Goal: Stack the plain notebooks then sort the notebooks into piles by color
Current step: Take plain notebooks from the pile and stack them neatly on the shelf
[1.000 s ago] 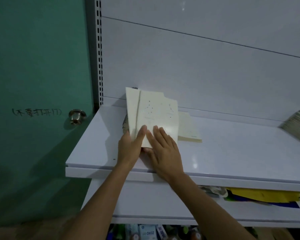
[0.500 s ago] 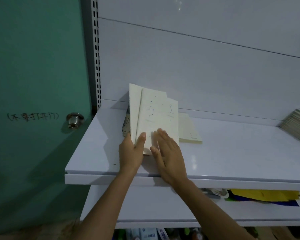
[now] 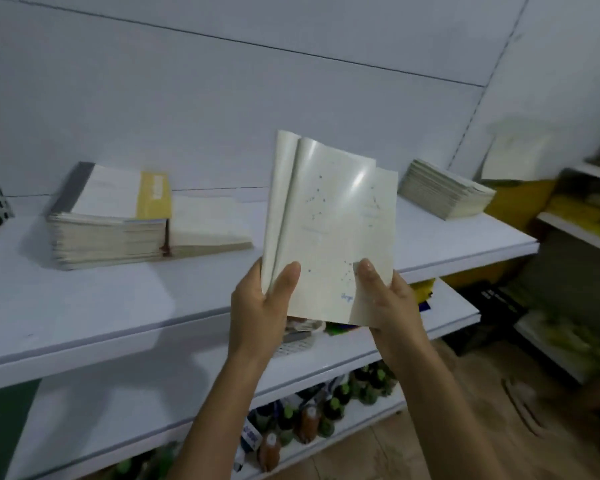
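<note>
Evidently clear of the shelf, a few cream notebooks were held upright in mid-air, between the left stack and the right stack lying on it. Their lower corners were gripped by the left hand and the right hand, fingers closed on the covers. The sheaf was fanned and unaligned; given glossy covers and a grip at one edge only, an inner book could be expected to slip out and drop.

- The notebooks in the fingers are glossy cream, speckled with small blue dots, with a blue scrawl just beside the fingers.
- The top notebook, left of the fingers, is white with a grey spine and a yellow band.
- The shelf is white.
</note>
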The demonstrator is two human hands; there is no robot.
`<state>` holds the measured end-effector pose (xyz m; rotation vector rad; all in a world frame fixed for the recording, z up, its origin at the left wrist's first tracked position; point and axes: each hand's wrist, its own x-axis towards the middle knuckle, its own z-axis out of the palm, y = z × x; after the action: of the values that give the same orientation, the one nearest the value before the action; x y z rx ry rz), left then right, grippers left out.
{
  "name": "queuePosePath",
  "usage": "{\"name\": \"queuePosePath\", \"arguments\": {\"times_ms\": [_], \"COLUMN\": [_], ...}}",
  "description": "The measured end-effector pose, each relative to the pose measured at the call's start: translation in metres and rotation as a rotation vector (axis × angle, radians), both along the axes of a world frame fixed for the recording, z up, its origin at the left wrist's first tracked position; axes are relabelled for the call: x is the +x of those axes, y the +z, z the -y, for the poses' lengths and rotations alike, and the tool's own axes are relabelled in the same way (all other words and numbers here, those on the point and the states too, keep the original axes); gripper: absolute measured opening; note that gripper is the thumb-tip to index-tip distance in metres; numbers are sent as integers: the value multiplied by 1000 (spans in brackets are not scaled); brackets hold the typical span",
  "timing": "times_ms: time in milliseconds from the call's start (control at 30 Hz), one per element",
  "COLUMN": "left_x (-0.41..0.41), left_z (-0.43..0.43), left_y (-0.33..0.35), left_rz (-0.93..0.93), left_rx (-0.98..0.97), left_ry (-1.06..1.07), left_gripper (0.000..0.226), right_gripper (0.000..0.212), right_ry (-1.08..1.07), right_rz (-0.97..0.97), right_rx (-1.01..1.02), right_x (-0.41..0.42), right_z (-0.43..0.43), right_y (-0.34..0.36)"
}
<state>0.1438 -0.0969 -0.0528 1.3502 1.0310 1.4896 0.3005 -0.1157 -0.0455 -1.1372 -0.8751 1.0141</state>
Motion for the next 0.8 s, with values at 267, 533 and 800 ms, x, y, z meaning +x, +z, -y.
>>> {"name": "queuePosePath", "arguments": {"times_ms": [267,533,800], "left_x": [165,288,346], "left_z": [47,80,65], "left_y": [1,3,0], "left_rz": [69,33,26], "left_rx": [-68,-1,-49], "left_ry": [-173,-251,-214], "left_gripper": [23,20,9], "right_gripper": [26,30,25], "right_ry": [-324,-404,-381], "right_rz": [75,136,155], "right_rx": [47,8,20], "right_x": [148,268,327], "right_z": [75,122,103], "right_y": [-9,-7,-15]}}
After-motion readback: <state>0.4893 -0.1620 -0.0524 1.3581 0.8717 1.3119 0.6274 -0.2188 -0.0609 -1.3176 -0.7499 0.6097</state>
